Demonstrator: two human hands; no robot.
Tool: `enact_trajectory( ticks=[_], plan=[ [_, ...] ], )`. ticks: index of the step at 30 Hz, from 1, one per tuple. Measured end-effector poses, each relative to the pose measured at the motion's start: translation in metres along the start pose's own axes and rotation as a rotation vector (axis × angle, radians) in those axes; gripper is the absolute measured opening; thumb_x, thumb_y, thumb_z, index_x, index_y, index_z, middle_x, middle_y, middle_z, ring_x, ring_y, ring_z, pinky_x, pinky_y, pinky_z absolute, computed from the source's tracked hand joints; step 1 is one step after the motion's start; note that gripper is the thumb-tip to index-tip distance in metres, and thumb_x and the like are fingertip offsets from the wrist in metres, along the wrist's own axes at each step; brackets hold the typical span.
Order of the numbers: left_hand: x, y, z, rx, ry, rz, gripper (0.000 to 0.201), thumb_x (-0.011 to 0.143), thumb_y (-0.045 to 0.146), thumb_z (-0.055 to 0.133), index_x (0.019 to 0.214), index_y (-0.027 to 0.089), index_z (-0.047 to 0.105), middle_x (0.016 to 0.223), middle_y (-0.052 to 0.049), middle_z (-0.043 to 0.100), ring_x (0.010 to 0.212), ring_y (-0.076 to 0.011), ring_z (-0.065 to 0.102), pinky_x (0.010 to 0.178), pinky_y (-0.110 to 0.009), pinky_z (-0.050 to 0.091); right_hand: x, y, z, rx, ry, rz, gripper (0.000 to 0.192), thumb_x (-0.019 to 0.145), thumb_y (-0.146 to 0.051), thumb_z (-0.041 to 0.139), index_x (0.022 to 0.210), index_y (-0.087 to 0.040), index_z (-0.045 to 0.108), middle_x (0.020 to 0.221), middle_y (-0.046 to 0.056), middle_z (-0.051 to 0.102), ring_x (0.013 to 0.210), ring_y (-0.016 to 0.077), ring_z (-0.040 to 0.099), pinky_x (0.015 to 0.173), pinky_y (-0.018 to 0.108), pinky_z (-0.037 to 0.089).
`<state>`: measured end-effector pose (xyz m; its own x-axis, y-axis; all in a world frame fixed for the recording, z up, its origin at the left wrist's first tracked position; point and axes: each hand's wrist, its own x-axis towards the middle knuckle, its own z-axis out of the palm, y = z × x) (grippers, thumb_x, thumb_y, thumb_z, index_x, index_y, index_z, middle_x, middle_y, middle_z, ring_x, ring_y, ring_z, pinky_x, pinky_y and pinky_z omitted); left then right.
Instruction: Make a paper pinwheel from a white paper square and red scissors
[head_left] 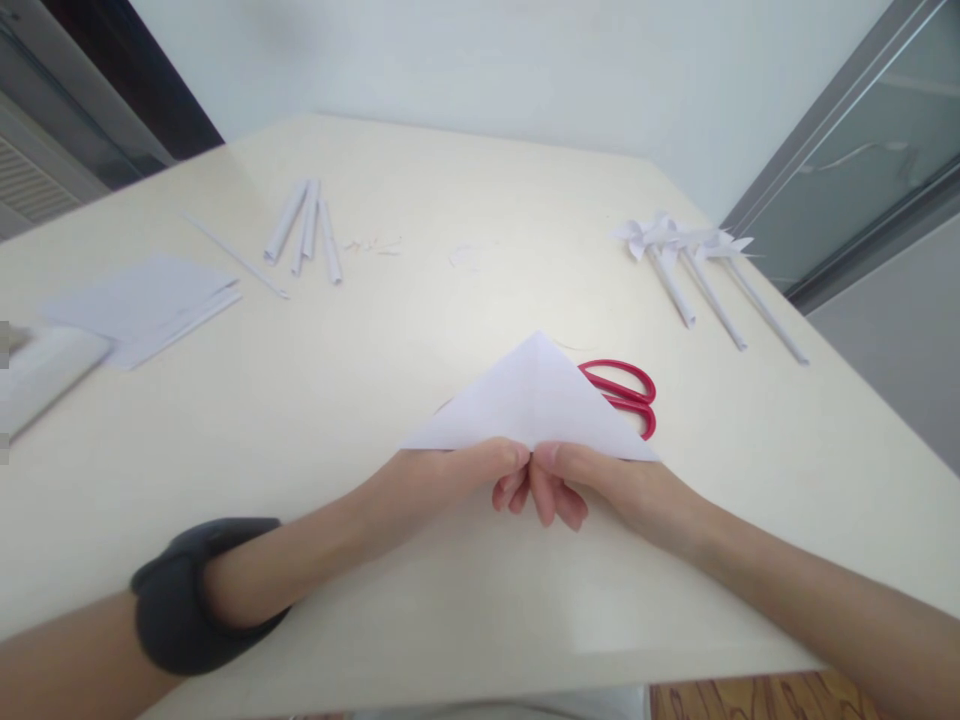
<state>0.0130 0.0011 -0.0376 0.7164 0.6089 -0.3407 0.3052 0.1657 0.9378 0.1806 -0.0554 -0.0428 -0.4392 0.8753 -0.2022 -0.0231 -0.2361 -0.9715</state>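
Note:
A sheet of white paper (536, 395), folded into a triangle, has its peak pointing away from me and its long edge towards me. My left hand (480, 465) pinches that long edge near its middle, thumb on top and fingers beneath. Right beside it, my right hand (581, 475) grips the same edge, the two thumb tips almost touching. A faint crease runs from the peak down to the thumbs. Behind the paper's right side lie scissors (646, 392) with red handles; the paper hides their blades.
Several rolled paper tubes (285, 222) and a thin stick (236, 255) lie at the back left. A stack of paper sheets (142, 300) is at the left, beside a white packet (52, 375). Paper pinwheels (675, 240) on paper sticks rest at the right. Small scraps (463, 257) dot the table (450, 600).

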Motion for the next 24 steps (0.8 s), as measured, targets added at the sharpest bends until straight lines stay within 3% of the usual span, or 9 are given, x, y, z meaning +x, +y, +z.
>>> enact_trajectory(
  ticks=[6, 12, 17, 24],
  plan=[
    [0.0005, -0.0025, -0.0025, -0.011, -0.046, 0.065, 0.03, 0.078, 0.026, 0.04, 0.049, 0.02, 0.043, 0.059, 0.003, 0.06, 0.066, -0.0142, 0.056, 0.07, -0.024, 0.043, 0.002, 0.0013, -0.001, -0.036, 0.01, -0.026, 0.043, 0.091, -0.025, 0.034, 0.057, -0.017, 0.057, 0.078, 0.003, 0.063, 0.066, 0.0122, 0.051, 0.058, 0.024, 0.037],
    [0.0008, -0.0033, -0.0069, -0.12, -0.204, 0.136, 0.036, 0.085, 0.029, 0.039, 0.051, 0.02, 0.044, 0.066, 0.002, 0.065, 0.069, -0.0122, 0.058, 0.072, -0.02, 0.044, 0.0007, 0.0022, -0.0013, -0.007, -0.017, -0.048, 0.046, 0.093, -0.031, 0.034, 0.057, -0.016, 0.058, 0.072, 0.003, 0.061, 0.056, 0.0105, 0.045, 0.057, 0.024, 0.036],
    [-0.0016, 0.0024, -0.0074, -0.029, -0.22, 0.143, 0.037, 0.088, 0.028, 0.033, 0.053, 0.019, 0.044, 0.074, 0.0, 0.07, 0.082, -0.0139, 0.062, 0.075, -0.02, 0.044, 0.0019, 0.0029, -0.0005, -0.031, -0.038, -0.046, 0.048, 0.093, -0.034, 0.033, 0.056, -0.015, 0.056, 0.082, 0.004, 0.064, 0.057, 0.009, 0.044, 0.056, 0.022, 0.037],
    [-0.0032, 0.0036, -0.0044, -0.086, -0.213, 0.116, 0.034, 0.084, 0.024, 0.034, 0.05, 0.021, 0.037, 0.074, 0.001, 0.072, 0.08, -0.0149, 0.062, 0.079, -0.024, 0.044, -0.001, -0.0017, 0.0026, -0.076, -0.022, 0.04, 0.047, 0.094, -0.031, 0.03, 0.059, -0.016, 0.056, 0.084, 0.003, 0.062, 0.062, 0.0096, 0.042, 0.062, 0.022, 0.037]
  ],
)
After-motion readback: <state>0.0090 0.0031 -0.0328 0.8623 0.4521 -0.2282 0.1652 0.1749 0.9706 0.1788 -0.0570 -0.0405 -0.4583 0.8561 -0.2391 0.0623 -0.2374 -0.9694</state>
